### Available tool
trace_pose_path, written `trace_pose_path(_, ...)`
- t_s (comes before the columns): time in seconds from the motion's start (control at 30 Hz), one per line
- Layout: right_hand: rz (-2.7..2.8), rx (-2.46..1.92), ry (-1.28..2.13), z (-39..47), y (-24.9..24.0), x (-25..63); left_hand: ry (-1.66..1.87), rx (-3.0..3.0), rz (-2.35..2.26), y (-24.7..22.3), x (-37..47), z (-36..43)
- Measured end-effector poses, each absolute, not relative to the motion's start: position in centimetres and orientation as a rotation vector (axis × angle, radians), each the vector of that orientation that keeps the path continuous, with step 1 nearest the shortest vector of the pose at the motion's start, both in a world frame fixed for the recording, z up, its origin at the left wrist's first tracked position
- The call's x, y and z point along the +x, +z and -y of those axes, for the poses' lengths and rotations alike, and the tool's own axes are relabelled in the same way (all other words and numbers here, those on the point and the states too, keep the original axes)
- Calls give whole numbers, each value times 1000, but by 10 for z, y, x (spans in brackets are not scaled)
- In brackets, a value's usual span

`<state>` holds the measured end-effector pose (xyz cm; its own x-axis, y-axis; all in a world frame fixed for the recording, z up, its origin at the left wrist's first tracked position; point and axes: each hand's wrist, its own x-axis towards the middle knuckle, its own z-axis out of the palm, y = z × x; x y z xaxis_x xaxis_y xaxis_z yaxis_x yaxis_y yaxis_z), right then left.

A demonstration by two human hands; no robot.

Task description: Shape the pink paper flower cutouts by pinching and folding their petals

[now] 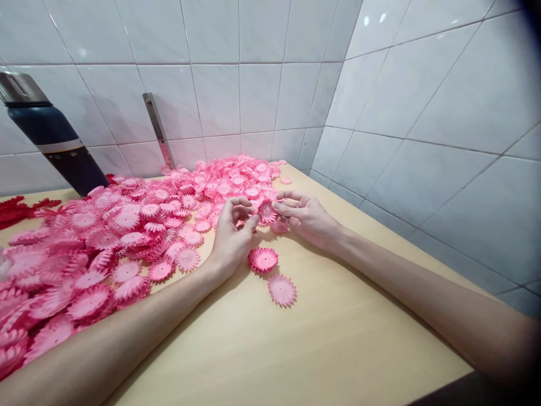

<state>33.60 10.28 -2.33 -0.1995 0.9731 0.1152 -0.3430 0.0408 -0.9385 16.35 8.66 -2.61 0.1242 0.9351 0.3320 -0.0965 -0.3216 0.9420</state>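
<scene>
Between my two hands, just above the table, is a pink scalloped flower disc [267, 213] with a small hole in its middle. My left hand [236, 234] pinches its left edge between thumb and fingers. From the right, my right hand [306, 217] grips the opposite edge with thumb and forefinger. A darker-edged pink flower stack [263, 259] lies on the table just below my hands. Nearer to me rests a single pale pink disc [282, 290]. Beyond and left of my hands spreads a large pile of pink flower discs [127, 217].
A dark blue bottle [59, 135] with a metal cap stands at the back left. Red petal pieces [17, 210] lie beside it. A metal strip [157, 127] is upright against the tiled wall [215, 96]. Tiles also border the right side of the wooden table [236, 349].
</scene>
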Motion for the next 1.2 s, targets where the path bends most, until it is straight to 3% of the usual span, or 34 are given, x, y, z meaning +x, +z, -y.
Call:
trace_pose_path(0.2,1333,-783,1168,-104,-28,336,1385,1449,-915,-25,163,-87)
trace_pose_path(0.77,1527,-914,1078,-90,-17,330,1382,1463,-950,-22,162,-84)
trace_pose_path(1.2,1354,-800,1372,-94,-21,333,1401,1437,-941,-28,162,-88)
